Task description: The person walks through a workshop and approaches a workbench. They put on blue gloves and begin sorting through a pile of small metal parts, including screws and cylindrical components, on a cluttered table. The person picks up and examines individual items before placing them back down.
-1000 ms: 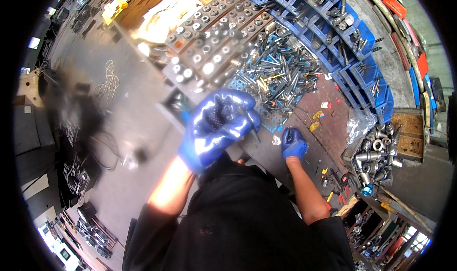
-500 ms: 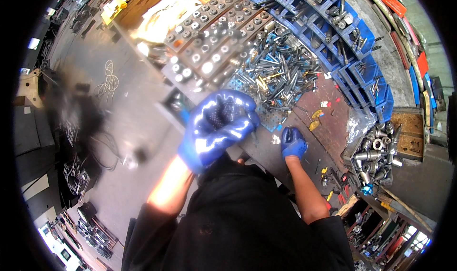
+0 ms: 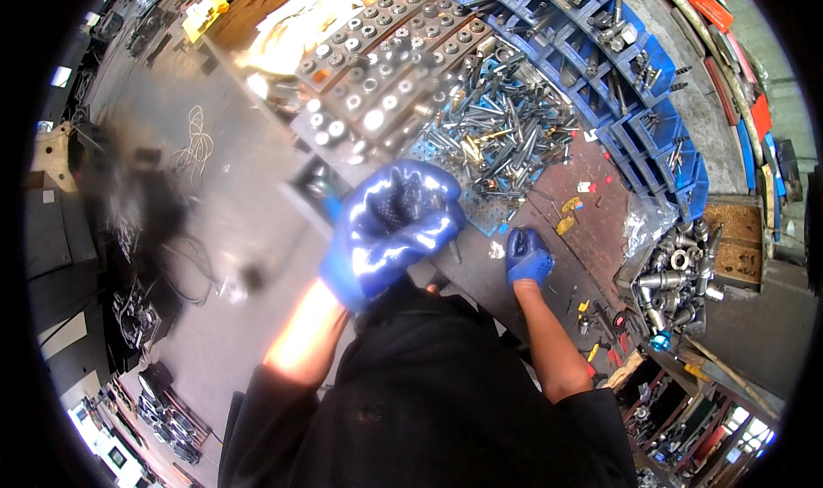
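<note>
Fingers (image 3: 453, 209) of the left hand (image 3: 387, 231) curl closed around a thin metal rod (image 3: 455, 251) jutting below them over the bench (image 3: 480, 271), where a slack pinch could drop it near the pile of metal bits (image 3: 506, 128), while the right hand (image 3: 529, 257) is curled, its contents unclear.

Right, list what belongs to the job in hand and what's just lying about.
Likely in the job:
- left hand, holding a slim grey rod
- pile of metal bits

Apparently lying about:
- pale looped cord
- clear plastic
- yellow pieces
</note>
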Tool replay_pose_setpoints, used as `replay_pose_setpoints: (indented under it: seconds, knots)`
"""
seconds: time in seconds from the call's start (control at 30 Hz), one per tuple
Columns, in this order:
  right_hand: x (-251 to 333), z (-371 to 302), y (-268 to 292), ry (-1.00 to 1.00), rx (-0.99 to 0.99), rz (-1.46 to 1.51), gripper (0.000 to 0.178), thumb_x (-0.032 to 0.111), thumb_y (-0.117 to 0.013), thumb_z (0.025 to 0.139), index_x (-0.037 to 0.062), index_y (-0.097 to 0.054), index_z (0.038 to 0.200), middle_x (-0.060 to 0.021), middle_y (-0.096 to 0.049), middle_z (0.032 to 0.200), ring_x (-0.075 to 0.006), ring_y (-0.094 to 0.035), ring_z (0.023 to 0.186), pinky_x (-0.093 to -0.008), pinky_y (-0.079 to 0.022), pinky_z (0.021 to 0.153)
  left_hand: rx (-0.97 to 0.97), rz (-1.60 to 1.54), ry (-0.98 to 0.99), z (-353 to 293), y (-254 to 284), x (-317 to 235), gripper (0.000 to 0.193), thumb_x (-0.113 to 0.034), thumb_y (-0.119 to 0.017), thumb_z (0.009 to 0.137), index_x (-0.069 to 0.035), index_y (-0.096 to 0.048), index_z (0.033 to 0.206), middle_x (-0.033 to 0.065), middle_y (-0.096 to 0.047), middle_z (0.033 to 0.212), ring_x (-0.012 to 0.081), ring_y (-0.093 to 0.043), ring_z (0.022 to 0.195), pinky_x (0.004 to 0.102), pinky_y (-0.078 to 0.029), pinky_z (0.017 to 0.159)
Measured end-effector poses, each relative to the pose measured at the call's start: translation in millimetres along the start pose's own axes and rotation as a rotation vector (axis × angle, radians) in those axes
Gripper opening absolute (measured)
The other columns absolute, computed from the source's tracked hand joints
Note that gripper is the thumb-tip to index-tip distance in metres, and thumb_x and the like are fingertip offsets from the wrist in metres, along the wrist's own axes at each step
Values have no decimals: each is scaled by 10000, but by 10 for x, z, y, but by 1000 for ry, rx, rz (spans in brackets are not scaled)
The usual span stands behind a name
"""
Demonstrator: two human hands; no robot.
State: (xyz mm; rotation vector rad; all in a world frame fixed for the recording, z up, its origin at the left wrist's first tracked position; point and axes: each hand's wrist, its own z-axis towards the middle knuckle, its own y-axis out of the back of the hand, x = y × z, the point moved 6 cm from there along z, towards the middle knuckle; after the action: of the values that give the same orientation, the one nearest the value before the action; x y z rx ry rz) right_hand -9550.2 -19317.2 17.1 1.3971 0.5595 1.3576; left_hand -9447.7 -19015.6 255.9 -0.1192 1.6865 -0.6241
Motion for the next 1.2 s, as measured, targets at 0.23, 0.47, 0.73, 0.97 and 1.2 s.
replay_pose_setpoints:
  seconds: [0.23,0.47,0.73,0.97,1.2]
  knots:
    - [-30,-9,-18,-5,-7,0,208,251,-677,926,91,-689,793,-190,-688,764,-409,-661,674,-506,-517,634,-13,-2,5,-10,6,-1,328,-122,-842,852,-62,-686,1135,56,-724,942,137,-694,830,277,-577,739]
    - [-24,-6,-9,-12,-6,30,217,247,-672,926,92,-685,775,-193,-681,758,-416,-651,666,-513,-509,629,-52,37,36,-22,26,-28,272,-96,-820,858,-68,-686,1093,29,-706,918,104,-668,802,255,-546,714]
    - [-30,-15,-25,4,-16,-29,212,261,-678,922,98,-694,787,-188,-688,755,-406,-659,660,-513,-512,622,-85,102,-9,-23,49,-37,240,-89,-826,848,-76,-695,1049,10,-686,923,89,-657,807,252,-550,730]
    - [-44,-18,-22,11,-27,-38,192,263,-685,915,105,-707,807,-180,-699,768,-398,-672,678,-504,-521,632,-89,136,13,-26,62,-41,222,-81,-824,846,-81,-689,1022,2,-672,917,84,-649,795,253,-550,727]
    - [-21,-5,-18,-22,8,-28,192,255,-682,916,101,-709,806,-178,-703,781,-404,-674,693,-509,-520,640,-54,82,-1,-13,47,-49,230,-100,-818,861,-75,-685,1047,14,-679,897,93,-652,783,259,-549,719]
